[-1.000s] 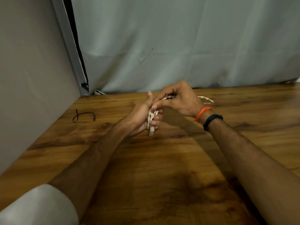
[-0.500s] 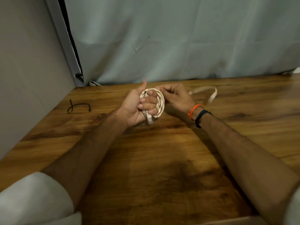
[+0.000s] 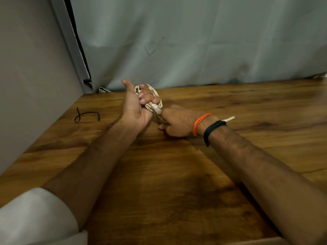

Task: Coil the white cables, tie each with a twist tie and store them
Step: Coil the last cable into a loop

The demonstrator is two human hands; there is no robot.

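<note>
Step in hand, as I read it: coiling, nearly done, w/ no tie on yet. The left hand (image 3: 136, 110) was raised above the bench (image 3: 177, 174), palm up, thumb sticking out, fingers curled through the white cable coil (image 3: 152, 96) and gripping it. The coil sat wrapped round those fingers, several loops deep, w/ one plug end (image 3: 157, 109) poking out at the near-right side of the bunch.

The right hand (image 3: 177, 122) was lower, just right of the left and close to the bench, back of hand to the camera. Its fingers pointed toward the coil, but what they did underneath was hidden, so I couldn't tell whether they pinched the strand. A short pale cable tail (image 3: 229, 119) showed beyond the right wrist, past the orange band (image 3: 200, 123) and dark band (image 3: 212, 129); prob. the loose remainder of the same cable.

A dark twist tie (image 3: 86, 116) lay on the bench well to the left, near the wall panel (image 3: 35, 85), apart from both hands.

Next move, judged: wind the last tail onto the loops, keep the left grip tight so they don't spring, then reach left for the tie. No storage spot was in view.
</note>
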